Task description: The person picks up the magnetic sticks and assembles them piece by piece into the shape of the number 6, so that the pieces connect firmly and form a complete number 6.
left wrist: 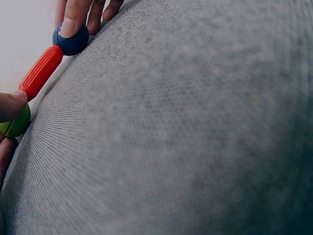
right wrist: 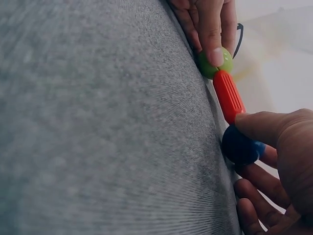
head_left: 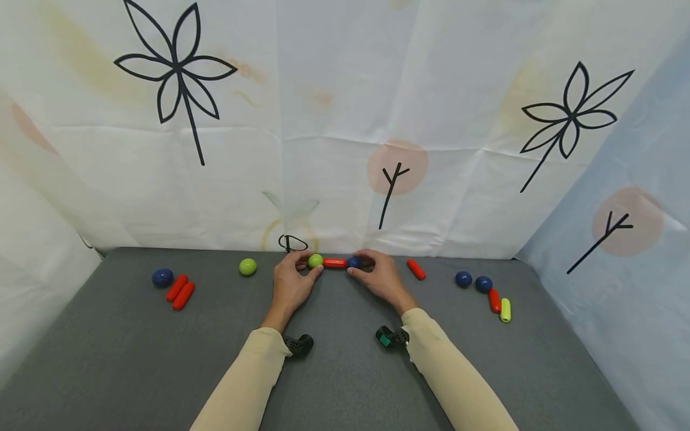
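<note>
Left hand (head_left: 290, 280): pinches a green ball (head_left: 315, 261) between thumb and fingers; the thumb lies by the seam where the ball meets the rod.
Right hand (head_left: 384, 280): pinches a dark blue ball (head_left: 353, 263), thumb on the near side and fingers behind; the remaining fingers are loosely bent, as the right wrist view shows.
Middle red rod (head_left: 335, 263): lies in line between the two pinched balls, one end touching the green, the other touching the blue; grooves run along its length; the whole row sits near the back edge of the grey table (head_left: 334, 383).
Left of the hands: a loose green ball (head_left: 248, 267) near the left hand; farther out, a lone blue ball (head_left: 163, 278) beside two slanted red rods (head_left: 184, 296), which lie side by side.
Right of the hands: a tilted red rod (head_left: 416, 269) near the right hand; farther out, two blue balls (head_left: 474, 281), a short red rod (head_left: 494, 301) and a yellow-green rod (head_left: 505, 310) alongside it; whether that red rod touches the nearer ball, one cannot tell.
Sleeves: pale yellow (head_left: 245, 377), on both forearms.
Backdrop: white cloth (head_left: 323, 90) with black-outlined plants.
</note>
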A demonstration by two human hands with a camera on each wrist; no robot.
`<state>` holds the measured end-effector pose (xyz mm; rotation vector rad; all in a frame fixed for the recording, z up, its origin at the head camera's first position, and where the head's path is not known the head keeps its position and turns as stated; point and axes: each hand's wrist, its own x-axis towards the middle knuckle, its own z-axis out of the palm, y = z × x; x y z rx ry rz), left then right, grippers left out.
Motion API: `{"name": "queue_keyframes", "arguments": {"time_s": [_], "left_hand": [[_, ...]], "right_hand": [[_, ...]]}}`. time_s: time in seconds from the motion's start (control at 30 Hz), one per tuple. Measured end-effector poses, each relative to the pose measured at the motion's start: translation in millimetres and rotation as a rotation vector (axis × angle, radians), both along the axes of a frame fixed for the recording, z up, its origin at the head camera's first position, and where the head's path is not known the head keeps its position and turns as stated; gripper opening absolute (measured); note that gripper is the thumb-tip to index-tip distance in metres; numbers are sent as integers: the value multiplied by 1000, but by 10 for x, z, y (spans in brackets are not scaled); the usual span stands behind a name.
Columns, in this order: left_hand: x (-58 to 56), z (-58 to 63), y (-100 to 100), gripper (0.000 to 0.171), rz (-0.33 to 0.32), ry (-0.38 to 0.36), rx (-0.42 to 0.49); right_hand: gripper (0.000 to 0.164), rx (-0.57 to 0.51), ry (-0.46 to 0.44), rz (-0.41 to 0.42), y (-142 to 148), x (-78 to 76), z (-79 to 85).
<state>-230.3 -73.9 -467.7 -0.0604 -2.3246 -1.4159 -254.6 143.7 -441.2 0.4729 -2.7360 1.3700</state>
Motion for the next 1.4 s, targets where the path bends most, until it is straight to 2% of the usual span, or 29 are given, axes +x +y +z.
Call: {"name": "queue_keyframes", "arguments": {"time_s": [0.37,0.6,0.8,1.4], "left_hand": [[-16,-19,1,37,5,17,-11],[-9,-24,-11,37,4,-34,-1],[-1,-25,-5,38,6,-27,1],[-2,-15,8,38,12,-42,10]], "right_hand": [[37,-36,35,-72,0,25,-60],[36,-60,63,-116,-24,43,-126],[36,-65,68,-145,-32,62,-142],[37,-53,94,-155,-25,46,-200]]}}
